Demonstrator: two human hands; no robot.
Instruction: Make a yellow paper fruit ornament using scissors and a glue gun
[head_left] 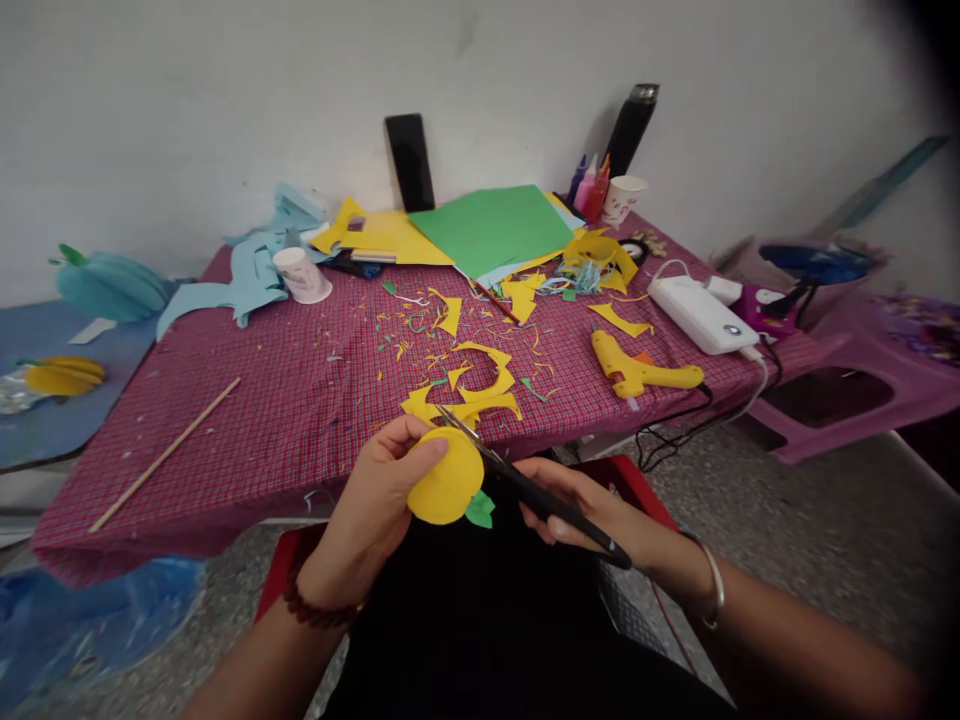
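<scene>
My left hand pinches a round yellow paper piece with a small green leaf at its lower right edge. My right hand grips black-handled scissors. Their blades reach up and left over the top of the yellow piece. Both hands are held in front of the near edge of the low table, above my lap.
The checked red cloth carries yellow paper scraps, a yellow glue gun, a white power bank, green paper, paper cups, a wooden stick and blue paper cutouts. A purple stool stands at the right.
</scene>
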